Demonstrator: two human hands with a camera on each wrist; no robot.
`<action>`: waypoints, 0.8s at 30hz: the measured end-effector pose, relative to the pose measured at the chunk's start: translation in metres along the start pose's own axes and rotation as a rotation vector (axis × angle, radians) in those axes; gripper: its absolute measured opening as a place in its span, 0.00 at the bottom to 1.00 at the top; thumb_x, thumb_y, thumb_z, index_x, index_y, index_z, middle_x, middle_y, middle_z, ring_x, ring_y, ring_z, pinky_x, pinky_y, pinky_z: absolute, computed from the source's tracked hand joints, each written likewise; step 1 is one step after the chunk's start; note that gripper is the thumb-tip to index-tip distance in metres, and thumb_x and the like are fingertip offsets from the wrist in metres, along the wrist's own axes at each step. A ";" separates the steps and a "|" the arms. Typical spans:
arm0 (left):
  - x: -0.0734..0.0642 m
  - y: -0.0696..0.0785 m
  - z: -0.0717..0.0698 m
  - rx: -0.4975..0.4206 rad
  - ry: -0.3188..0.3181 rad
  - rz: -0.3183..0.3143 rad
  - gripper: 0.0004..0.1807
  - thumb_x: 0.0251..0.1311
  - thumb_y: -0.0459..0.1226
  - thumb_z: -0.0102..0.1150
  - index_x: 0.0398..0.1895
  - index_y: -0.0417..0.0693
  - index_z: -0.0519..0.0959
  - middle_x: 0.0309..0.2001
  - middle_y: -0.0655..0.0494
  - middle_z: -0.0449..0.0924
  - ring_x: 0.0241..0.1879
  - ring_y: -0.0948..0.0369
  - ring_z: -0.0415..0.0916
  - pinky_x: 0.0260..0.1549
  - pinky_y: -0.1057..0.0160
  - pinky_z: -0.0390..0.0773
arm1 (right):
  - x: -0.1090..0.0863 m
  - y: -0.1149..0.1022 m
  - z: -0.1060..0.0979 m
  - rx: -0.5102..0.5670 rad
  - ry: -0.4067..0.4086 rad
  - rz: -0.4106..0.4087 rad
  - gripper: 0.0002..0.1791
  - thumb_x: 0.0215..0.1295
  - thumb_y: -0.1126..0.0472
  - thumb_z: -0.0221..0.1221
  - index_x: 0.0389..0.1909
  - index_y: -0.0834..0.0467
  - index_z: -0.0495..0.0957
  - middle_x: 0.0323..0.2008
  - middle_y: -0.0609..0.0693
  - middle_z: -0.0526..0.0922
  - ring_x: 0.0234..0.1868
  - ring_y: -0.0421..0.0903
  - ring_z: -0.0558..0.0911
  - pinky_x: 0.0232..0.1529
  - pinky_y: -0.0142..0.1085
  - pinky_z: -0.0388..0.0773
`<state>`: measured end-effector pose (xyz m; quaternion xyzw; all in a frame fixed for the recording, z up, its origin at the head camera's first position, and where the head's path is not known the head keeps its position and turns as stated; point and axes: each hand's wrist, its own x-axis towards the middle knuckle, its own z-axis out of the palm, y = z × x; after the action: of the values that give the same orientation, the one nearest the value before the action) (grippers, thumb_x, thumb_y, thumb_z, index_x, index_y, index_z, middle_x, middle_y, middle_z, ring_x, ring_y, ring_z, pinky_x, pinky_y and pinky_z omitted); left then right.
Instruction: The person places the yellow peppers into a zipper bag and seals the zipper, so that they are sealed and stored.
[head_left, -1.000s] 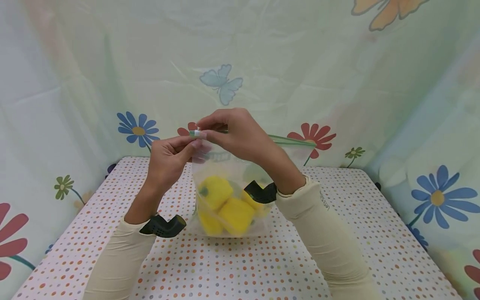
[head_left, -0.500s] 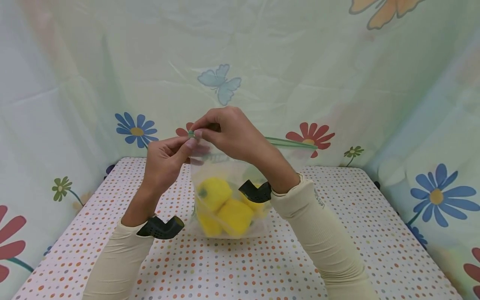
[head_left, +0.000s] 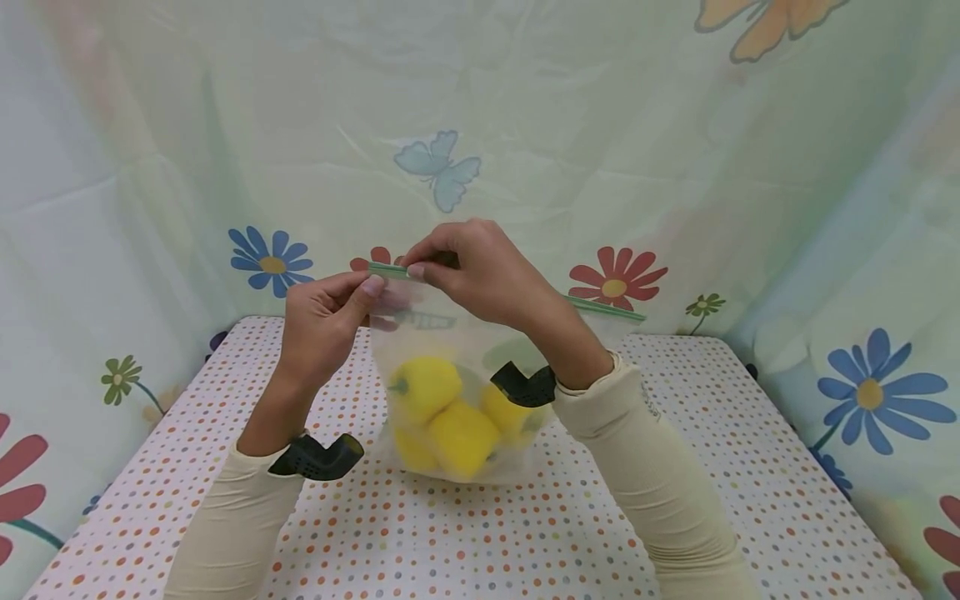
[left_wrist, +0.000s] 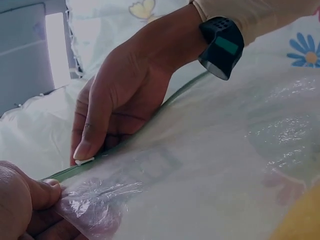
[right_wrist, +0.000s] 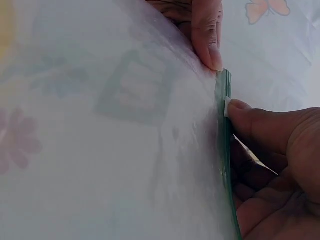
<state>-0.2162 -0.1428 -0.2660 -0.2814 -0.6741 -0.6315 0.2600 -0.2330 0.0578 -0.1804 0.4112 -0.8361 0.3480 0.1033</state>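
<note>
A translucent zipper bag (head_left: pixel 480 337) with a green zip strip (head_left: pixel 611 309) along its top hangs upright between my hands, its bottom close over the table. Several yellow bell peppers (head_left: pixel 463 437) show through the plastic. My left hand (head_left: pixel 318 321) pinches the bag's top left corner between thumb and fingers. Just right of it, my right hand (head_left: pixel 480 271) pinches the small white slider (right_wrist: pixel 227 107) on the strip, thumb on the near side. In the left wrist view the slider (left_wrist: pixel 84 161) sits under the right thumb tip, a short way from the left thumb.
A table (head_left: pixel 450 550) with a dotted cover lies beneath the bag. A floral curtain (head_left: pixel 525 108) hangs behind it and at both sides. Black camera mounts (head_left: pixel 318 457) are strapped at both wrists.
The right hand first slid the white slider left to the corner beside the left hand, then moved it back right along the strip. The left hand drifted slightly left, keeping its pinch.
</note>
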 end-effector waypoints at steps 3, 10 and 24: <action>0.000 0.000 -0.002 0.003 0.001 -0.016 0.11 0.65 0.27 0.55 0.44 0.26 0.82 0.32 0.40 0.85 0.32 0.56 0.85 0.29 0.58 0.83 | -0.003 0.003 -0.002 -0.007 -0.007 0.008 0.08 0.64 0.65 0.62 0.41 0.62 0.85 0.36 0.47 0.85 0.34 0.40 0.81 0.39 0.34 0.77; 0.000 -0.003 -0.006 0.027 0.042 -0.052 0.12 0.66 0.30 0.55 0.43 0.28 0.82 0.31 0.44 0.86 0.30 0.56 0.85 0.30 0.58 0.83 | -0.010 0.012 -0.010 -0.035 -0.024 0.037 0.08 0.64 0.65 0.62 0.41 0.61 0.85 0.35 0.48 0.85 0.33 0.41 0.80 0.39 0.35 0.77; -0.001 -0.007 -0.013 0.079 0.098 -0.061 0.12 0.66 0.33 0.56 0.43 0.30 0.83 0.31 0.51 0.86 0.29 0.58 0.85 0.31 0.59 0.83 | -0.025 0.034 -0.037 -0.098 -0.017 0.141 0.08 0.65 0.65 0.61 0.42 0.60 0.85 0.36 0.50 0.85 0.35 0.44 0.80 0.40 0.38 0.76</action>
<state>-0.2204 -0.1562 -0.2714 -0.2189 -0.6933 -0.6250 0.2843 -0.2471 0.1121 -0.1821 0.3488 -0.8798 0.3096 0.0915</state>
